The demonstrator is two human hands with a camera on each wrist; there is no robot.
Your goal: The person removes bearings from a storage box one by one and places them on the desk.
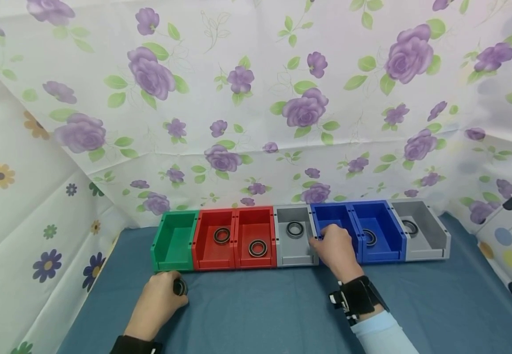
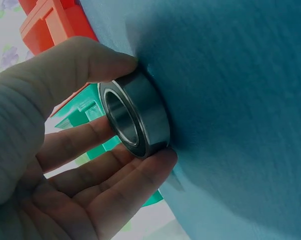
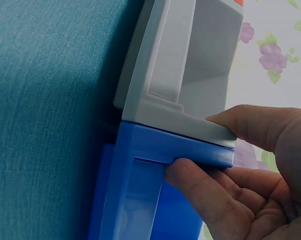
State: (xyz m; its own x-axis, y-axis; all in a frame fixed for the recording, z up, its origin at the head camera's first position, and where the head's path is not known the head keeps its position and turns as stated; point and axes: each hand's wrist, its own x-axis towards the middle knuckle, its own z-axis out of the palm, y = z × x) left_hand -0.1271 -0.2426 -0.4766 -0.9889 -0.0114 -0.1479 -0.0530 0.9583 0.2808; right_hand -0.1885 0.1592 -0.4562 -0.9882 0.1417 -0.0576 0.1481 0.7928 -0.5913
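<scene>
At the front left, in the head view, my left hand [image 1: 160, 297] pinches a ball bearing [image 2: 158, 122] on edge at the cloth, thumb on one side and fingertips on the other. It is just in front of the green bin [image 1: 174, 264]. My right hand [image 1: 337, 250] grips the side walls where the middle grey bin [image 1: 298, 259] and the left blue bin [image 3: 140, 142] meet. In the right wrist view the thumb lies on the grey wall and the fingers on the blue one. That hand partly hides the left blue bin's inside in the head view.
Side by side stand the left red bin [image 1: 213, 263], right red bin [image 1: 256, 261], right blue bin [image 1: 382, 255] and end grey bin [image 1: 426, 253], each with a bearing; the middle grey bin holds another bearing [image 1: 288, 229]. Behind hangs a flowered sheet [image 1: 256, 123]. Blue cloth [image 1: 256, 314] covers the table.
</scene>
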